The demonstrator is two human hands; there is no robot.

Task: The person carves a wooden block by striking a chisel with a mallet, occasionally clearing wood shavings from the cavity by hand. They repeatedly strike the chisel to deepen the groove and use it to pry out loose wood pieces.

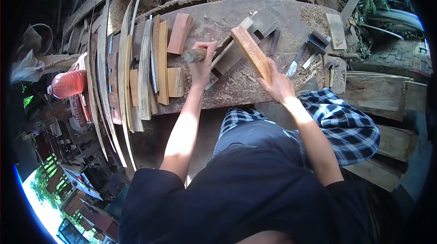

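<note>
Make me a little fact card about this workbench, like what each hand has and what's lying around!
Left hand: grips a thick wooden handle
Right hand: holds a long wood block
Bench: scattered with shavings
Beyond left hand: a reddish block
Bench's left end: wood strips, some jutting past the front edge
Far left: a bottle of pink liquid

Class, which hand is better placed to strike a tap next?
Probably the right hand: it grips a wooden block near one end, leaving the other end free. The left hand is wrapped round a wooden handle.
</note>
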